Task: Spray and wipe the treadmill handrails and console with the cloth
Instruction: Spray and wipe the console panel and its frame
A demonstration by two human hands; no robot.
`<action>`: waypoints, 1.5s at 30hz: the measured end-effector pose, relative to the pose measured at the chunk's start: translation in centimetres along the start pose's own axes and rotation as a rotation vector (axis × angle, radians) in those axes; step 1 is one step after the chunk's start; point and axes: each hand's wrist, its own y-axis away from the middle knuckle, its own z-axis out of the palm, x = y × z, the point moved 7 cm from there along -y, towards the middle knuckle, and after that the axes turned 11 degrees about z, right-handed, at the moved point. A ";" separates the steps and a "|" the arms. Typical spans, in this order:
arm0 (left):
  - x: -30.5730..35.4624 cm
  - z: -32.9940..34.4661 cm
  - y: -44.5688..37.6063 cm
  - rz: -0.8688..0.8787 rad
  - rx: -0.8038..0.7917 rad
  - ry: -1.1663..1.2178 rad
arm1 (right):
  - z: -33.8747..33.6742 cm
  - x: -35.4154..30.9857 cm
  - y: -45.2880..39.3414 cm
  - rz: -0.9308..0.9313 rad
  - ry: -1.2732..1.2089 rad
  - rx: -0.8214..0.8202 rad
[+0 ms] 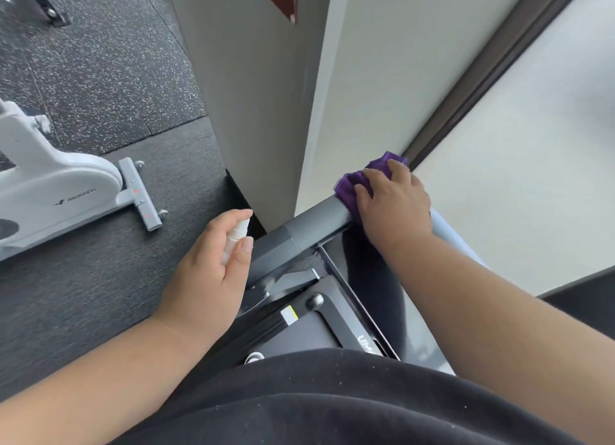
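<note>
A dark grey treadmill handrail (316,220) runs across the middle of the head view. My right hand (396,208) presses a purple cloth (359,175) onto the handrail's right part, fingers spread over the cloth. My left hand (213,265) grips a small white spray bottle (237,236) just left of the handrail's end, thumb along the bottle's side. The black treadmill frame and deck (319,315) lie below the rail. The console is not in view.
A white exercise bike (60,191) stands on the speckled black rubber floor (100,78) at the left. A grey wall corner (299,95) rises right behind the handrail. A dark-framed window or door (492,62) lies to the right.
</note>
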 end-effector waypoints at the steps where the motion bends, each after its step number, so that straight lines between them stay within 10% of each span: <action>1: -0.4 -0.4 0.3 -0.020 0.014 0.007 | 0.1 -1.4 1.1 -0.056 -0.021 -0.010; 10: -1.9 -2.2 1.7 -0.055 0.047 -0.002 | 3.1 -14.4 14.3 -0.665 -0.015 -0.148; 23: 0.1 -0.6 1.3 0.026 -0.039 -0.008 | -0.1 1.8 -0.8 0.063 -0.039 -0.006; 34: -0.5 -2.5 -0.5 0.049 0.014 -0.047 | 2.5 -15.1 14.3 -0.637 -0.085 -0.191; 45: 1.4 0.5 -1.0 0.063 -0.085 0.012 | -0.7 3.0 -2.8 0.102 -0.102 -0.103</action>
